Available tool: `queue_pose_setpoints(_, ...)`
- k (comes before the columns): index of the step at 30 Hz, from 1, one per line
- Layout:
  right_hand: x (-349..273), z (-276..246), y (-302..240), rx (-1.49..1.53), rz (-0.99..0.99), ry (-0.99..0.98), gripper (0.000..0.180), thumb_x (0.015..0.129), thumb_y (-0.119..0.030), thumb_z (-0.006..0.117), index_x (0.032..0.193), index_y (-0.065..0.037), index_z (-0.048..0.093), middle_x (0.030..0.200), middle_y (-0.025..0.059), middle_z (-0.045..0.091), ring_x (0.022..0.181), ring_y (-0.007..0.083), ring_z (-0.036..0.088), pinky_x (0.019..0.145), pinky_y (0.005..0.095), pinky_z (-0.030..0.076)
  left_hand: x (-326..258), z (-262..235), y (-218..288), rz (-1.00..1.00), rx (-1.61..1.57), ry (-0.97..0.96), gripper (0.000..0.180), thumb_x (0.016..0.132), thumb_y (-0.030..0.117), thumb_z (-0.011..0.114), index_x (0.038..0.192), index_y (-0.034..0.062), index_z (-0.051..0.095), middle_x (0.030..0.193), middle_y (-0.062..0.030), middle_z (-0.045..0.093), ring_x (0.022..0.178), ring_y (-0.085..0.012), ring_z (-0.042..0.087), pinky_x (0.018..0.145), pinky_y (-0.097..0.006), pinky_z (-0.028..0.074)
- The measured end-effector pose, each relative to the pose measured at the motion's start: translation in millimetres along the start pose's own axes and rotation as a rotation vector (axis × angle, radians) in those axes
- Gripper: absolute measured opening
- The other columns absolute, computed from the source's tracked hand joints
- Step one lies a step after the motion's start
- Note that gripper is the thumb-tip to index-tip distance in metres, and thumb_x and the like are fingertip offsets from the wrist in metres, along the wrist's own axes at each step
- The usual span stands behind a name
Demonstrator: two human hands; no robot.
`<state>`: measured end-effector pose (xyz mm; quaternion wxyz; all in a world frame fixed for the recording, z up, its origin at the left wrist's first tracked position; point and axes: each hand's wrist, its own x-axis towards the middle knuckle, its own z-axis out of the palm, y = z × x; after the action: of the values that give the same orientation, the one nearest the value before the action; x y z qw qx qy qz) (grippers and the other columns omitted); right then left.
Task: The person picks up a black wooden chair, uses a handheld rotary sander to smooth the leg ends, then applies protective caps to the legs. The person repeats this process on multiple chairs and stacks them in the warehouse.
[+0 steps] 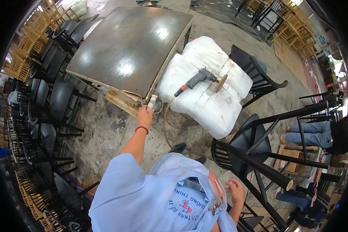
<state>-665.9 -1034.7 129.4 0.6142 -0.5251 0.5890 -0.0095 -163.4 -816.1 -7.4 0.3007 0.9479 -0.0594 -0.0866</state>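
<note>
My left hand (145,115), with a red bead bracelet at the wrist, reaches to the near corner of a dark-topped table (123,42). Its fingers are closed round a pale, narrow object (152,102) whose kind I cannot make out. Beside that object is a dark ringed thing (159,105), partly hidden. My right hand (234,189) hangs by my side with loosely bent fingers and nothing visible in it. On a stand wrapped in white sheeting (210,110) lies a grey power sander (199,79) with a round disc (221,83) and a hose (167,116).
Rows of black chairs (60,94) crowd the left side. A black high chair (249,147) stands close on my right, and another chair (255,73) is behind the stand. Two people (313,133) are at the far right. Bare wooden chairs (294,29) are stacked at the back.
</note>
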Motion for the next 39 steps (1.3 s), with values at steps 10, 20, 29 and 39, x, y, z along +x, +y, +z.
queue_pose_setpoints(10, -2, 7, 65, -0.164, 0.184, 0.070, 0.023, 0.088, -0.019, 0.062, 0.104, -0.002, 0.063, 0.088, 0.0072, 0.067, 0.069, 0.0164, 0.063, 0.057, 0.0287, 0.051, 3, 2, 3, -0.077, -0.039, 0.141, 0.055, 0.077, 0.038, 0.076, 0.118, 0.0068, 0.058, 0.119, -0.0130, 0.058, 0.111, -0.0335, 0.056, 0.092, -0.048, 0.044)
queue_pose_setpoints(20, 9, -18, 116, -0.001, 0.288, 0.164, 0.021, 0.089, -0.016, 0.056, 0.099, 0.001, 0.063, 0.080, 0.0093, 0.065, 0.060, 0.0142, 0.057, 0.049, 0.0283, 0.045, -9, -14, 16, -0.151, 0.035, 0.163, 0.079, 0.073, 0.050, 0.076, 0.131, 0.0017, 0.051, 0.129, -0.0193, 0.056, 0.118, -0.0363, 0.054, 0.099, -0.051, 0.040)
queue_pose_setpoints(29, -2, -28, 170, 0.280, 0.349, 0.243, 0.017, 0.087, -0.011, 0.059, 0.100, -0.002, 0.064, 0.077, 0.0053, 0.062, 0.060, 0.0142, 0.056, 0.049, 0.0270, 0.044, -112, -16, 65, 0.535, 0.094, -0.157, 0.034, 0.086, 0.018, 0.064, 0.114, 0.0019, 0.053, 0.116, -0.0148, 0.056, 0.111, -0.0336, 0.053, 0.098, -0.047, 0.037)
queue_pose_setpoints(39, -16, -54, 266, 0.561, 0.319, 0.193, 0.012, 0.086, -0.012, 0.061, 0.094, -0.007, 0.068, 0.078, 0.0043, 0.066, 0.061, 0.0140, 0.058, 0.047, 0.0289, 0.043, -256, 50, 215, 0.884, -0.248, -0.828, 0.030, 0.085, 0.013, 0.066, 0.111, 0.0010, 0.057, 0.109, -0.0138, 0.061, 0.106, -0.0281, 0.059, 0.089, -0.037, 0.047)
